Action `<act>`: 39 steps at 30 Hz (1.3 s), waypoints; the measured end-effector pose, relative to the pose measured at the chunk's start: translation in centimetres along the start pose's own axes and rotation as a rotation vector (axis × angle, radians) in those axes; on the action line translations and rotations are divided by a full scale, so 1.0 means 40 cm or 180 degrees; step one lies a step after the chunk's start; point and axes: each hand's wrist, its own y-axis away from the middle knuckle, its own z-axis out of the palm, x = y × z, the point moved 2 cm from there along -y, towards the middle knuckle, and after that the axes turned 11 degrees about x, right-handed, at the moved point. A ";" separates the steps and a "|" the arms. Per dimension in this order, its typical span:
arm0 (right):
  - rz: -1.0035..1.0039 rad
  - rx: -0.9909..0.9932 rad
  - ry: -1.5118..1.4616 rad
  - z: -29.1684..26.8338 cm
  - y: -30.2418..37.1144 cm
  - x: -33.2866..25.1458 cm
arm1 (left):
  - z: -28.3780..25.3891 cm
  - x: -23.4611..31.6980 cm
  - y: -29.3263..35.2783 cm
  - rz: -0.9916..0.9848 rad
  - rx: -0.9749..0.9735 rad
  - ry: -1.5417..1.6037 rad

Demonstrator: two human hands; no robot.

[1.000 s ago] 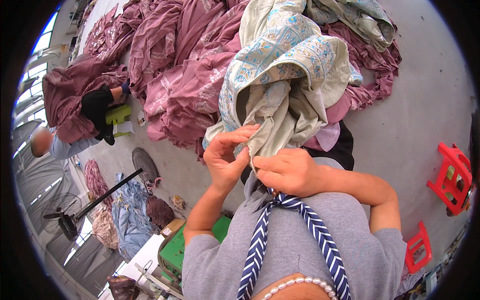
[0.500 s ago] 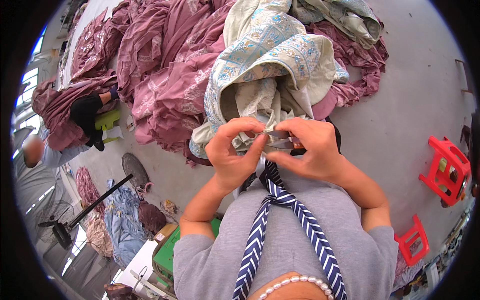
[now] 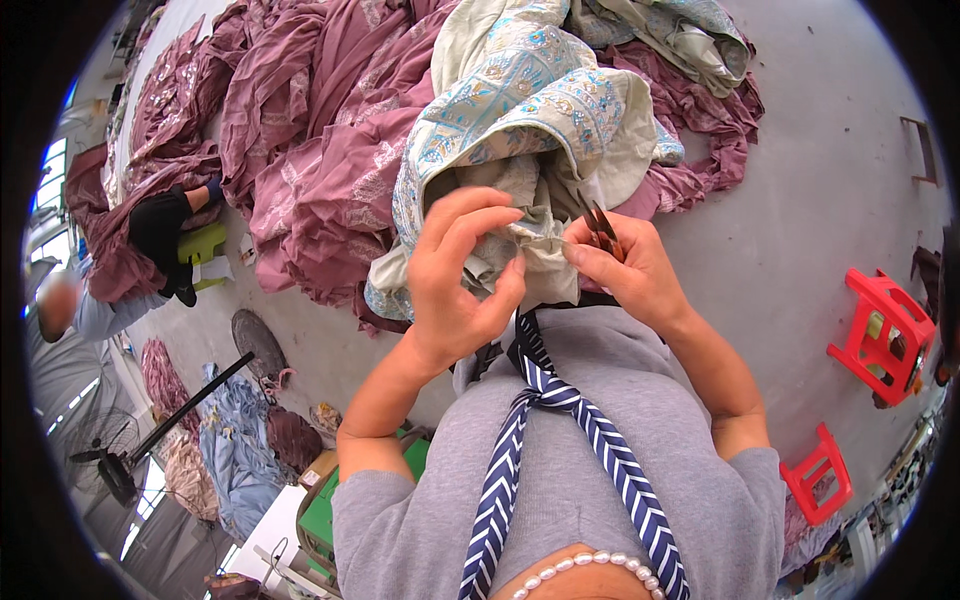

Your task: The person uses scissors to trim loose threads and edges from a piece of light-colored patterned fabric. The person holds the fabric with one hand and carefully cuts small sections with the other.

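A pale green cloth [image 3: 598, 137] with a blue patterned border lies bunched in front of me. Its gathered edge comes up between my hands. My left hand [image 3: 458, 275] is open beside that edge, with thumb and forefinger apart and the other fingers curled. Tucked in my right hand [image 3: 630, 268] is a pair of thread snips [image 3: 602, 234], with orange handles and dark blades pointing up and away from me. The thumb and forefinger of that same hand pinch the cloth's edge. Whether a loose thread hangs between the hands is too fine to tell.
Heaped mauve cloth [image 3: 330, 180] spreads behind and to the left. Two red plastic stools [image 3: 884, 335] stand on the right. At the left, a person [image 3: 130, 290] bends over mauve cloth near a pedestal fan [image 3: 115, 465]. Blue cloth [image 3: 240, 450] lies on the floor.
My left thumb and forefinger have parted from the cloth edge. My right hand has turned, swinging the snips from pointing left to pointing upward, away from the edge.
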 end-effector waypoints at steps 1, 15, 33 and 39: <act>0.0065 -0.0016 -0.0107 0.000 0.000 -0.009 | -0.005 0.004 -0.006 0.0161 0.0073 -0.0068; -0.1593 0.0133 0.0921 -0.003 0.017 -0.021 | 0.010 0.013 -0.019 -0.1006 -0.1181 0.0692; -0.1740 0.0644 0.1015 -0.028 0.038 0.007 | 0.053 0.018 -0.019 -0.0379 -0.0950 0.0622; -0.0546 0.0742 0.0078 -0.050 0.043 0.013 | 0.087 0.000 0.008 -0.1275 -0.0940 0.1216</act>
